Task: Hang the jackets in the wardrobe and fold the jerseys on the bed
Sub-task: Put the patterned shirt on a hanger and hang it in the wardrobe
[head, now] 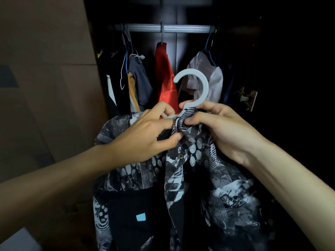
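Observation:
A black-and-grey patterned jacket [195, 178] hangs on a pale grey hanger [196, 84], held up in front of the open wardrobe. My left hand [145, 134] pinches the jacket's collar just left of the hanger neck. My right hand [217, 127] grips the collar and the base of the hook from the right. The hook's curve stands free above both hands, below the metal rail [170, 28]. The hanger's shoulders are hidden under the fabric.
On the rail hang a dark jacket with orange trim [137, 84], a red garment [165, 77] and a white garment [208, 77] on a blue hanger. The brown wardrobe door [45, 78] stands open at left. A hinge [248, 98] sits at right.

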